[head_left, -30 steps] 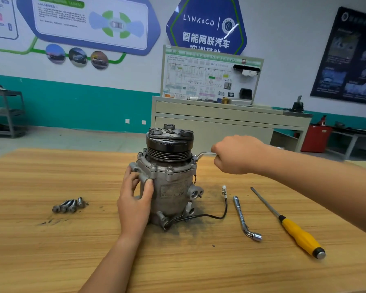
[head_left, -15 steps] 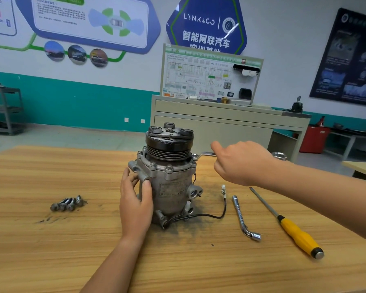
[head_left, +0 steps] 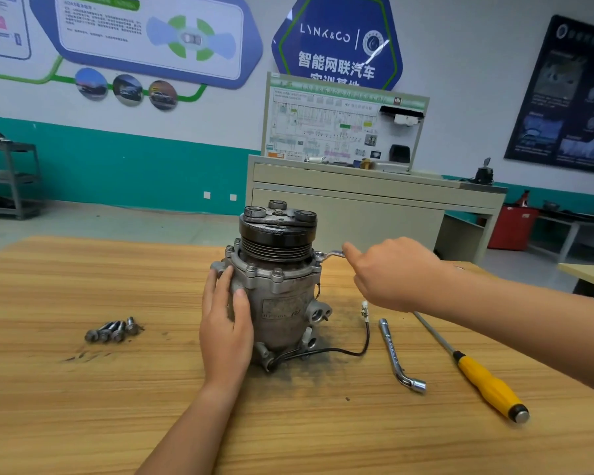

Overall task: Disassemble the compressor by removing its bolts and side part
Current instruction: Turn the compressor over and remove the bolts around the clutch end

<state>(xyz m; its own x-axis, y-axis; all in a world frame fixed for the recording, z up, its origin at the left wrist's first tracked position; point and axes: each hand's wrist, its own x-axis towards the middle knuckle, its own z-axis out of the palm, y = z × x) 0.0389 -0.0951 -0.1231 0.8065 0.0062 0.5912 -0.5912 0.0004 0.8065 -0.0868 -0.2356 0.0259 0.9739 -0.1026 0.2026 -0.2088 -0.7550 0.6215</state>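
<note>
Right hand [head_left: 391, 272] has swung toward the desk's [head_left: 83, 423] near edge, fingers curled on the wrench [head_left: 330, 255] at the compressor's [head_left: 282, 303] flange | left hand [head_left: 225, 323] presses flat on its side, fingers straight | compressor upright mid-desk | loose bolts [head_left: 112, 330] toward left edge

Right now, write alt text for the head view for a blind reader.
A left hand steadies an upright compressor on a table while the right hand holds a spanner on its flange. Bolts lie left; a socket wrench and screwdriver right.
</note>
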